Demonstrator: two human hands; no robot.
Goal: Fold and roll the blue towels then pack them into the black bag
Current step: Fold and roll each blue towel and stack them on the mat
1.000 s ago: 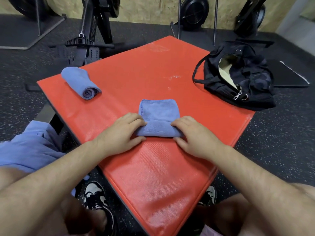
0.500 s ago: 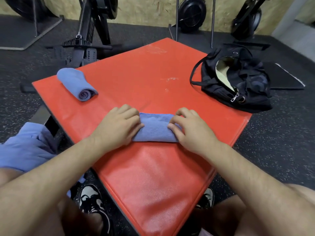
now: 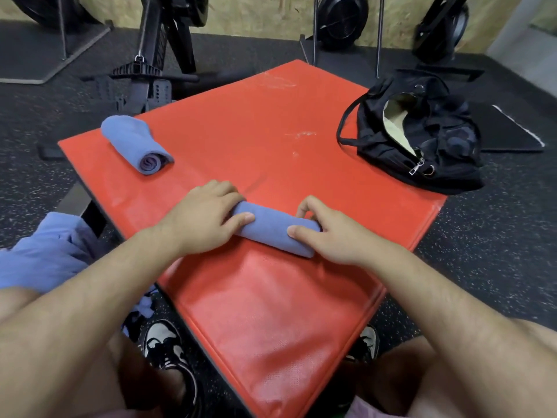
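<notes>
head view: left hand (image 3: 199, 220) and right hand (image 3: 330, 235) clasp the blue roll (image 3: 271, 230) mid red mat (image 3: 271, 122); squeeze both ends evenly.

Left hand (image 3: 202, 218), right hand (image 3: 328, 233) seemingly curled.

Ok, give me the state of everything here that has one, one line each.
Near towel: fully rolled, lying on the red mat, gripped at both ends.
Far towel: rolled, untouched, at the mat's left corner.
Black bag: unzipped, mouth gaping, no towel visible inside.
Left hand: grips the near towel's left end.
Right hand: grips its right end.
Loose blue cloth: unrolled heap left of the mat.
</notes>
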